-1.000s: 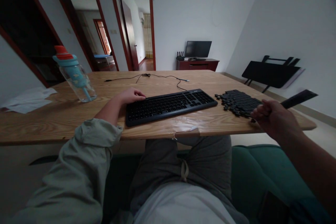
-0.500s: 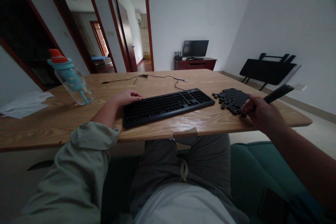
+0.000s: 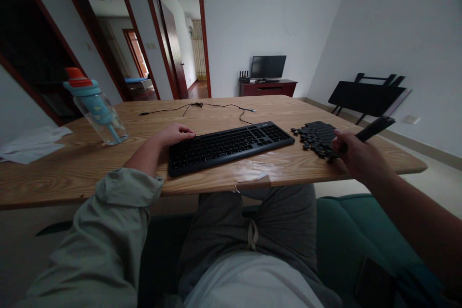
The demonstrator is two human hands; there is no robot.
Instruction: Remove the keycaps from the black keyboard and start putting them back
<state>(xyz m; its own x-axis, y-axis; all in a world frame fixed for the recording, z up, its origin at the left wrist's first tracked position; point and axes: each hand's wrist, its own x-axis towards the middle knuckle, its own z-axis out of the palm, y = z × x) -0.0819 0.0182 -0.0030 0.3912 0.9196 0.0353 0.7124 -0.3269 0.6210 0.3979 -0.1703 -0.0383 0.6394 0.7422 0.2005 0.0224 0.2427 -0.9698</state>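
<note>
Single head cam, looks fwd and down, table close below, far wall w/ doorways beyond

right hand covers the near end of the long black piece and the near edge of the keycap pile right of the keyboard; keyboard legends too small to read. white paper left of the keyboard cut by frame edge.
</note>
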